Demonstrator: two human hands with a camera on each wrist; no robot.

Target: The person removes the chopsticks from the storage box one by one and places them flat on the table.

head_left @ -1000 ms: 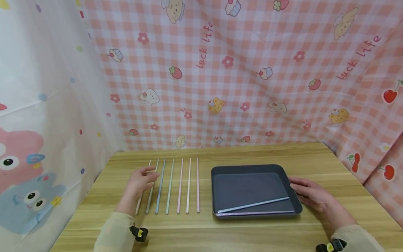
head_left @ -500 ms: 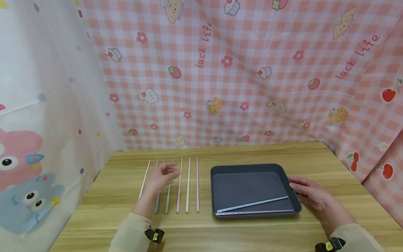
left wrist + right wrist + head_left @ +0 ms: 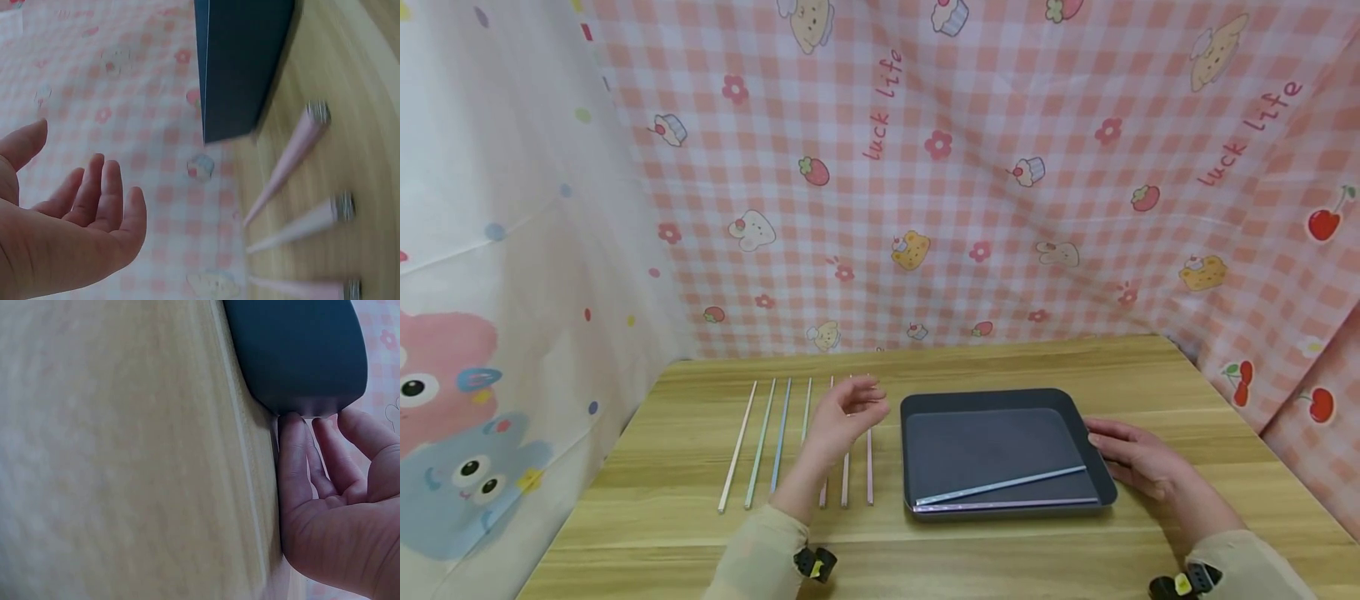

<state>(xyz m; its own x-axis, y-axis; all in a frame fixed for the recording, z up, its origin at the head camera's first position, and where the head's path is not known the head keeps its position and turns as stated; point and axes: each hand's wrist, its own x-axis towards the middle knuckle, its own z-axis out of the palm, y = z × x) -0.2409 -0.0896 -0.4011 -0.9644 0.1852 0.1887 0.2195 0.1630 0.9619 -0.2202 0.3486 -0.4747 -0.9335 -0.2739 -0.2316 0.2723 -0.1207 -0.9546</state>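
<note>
My left hand (image 3: 838, 421) hovers with relaxed fingers over the right end of a row of pastel chopsticks, holding nothing. Among these, a pink chopstick (image 3: 870, 471) lies at the row's right end and a pale one (image 3: 737, 450) at its left end. In the left wrist view, silver ends show on the nearest chopsticks (image 3: 294, 153). A dark grey tray (image 3: 985, 442) stands to the right, with a light-blue chopstick (image 3: 1000, 485) slanted inside and a lilac chopstick (image 3: 1007, 505) along its near wall. The fingertips of my right hand (image 3: 1142, 462) touch the tray's right side.
The wooden table (image 3: 647, 483) carries everything. Behind it hangs a pink checked curtain (image 3: 985, 183), and a white printed curtain (image 3: 527, 250) hangs at the left.
My left hand has moved right, from over the leftmost chopsticks to over the rightmost ones, with nothing in it. The right hand has stayed against the tray.
</note>
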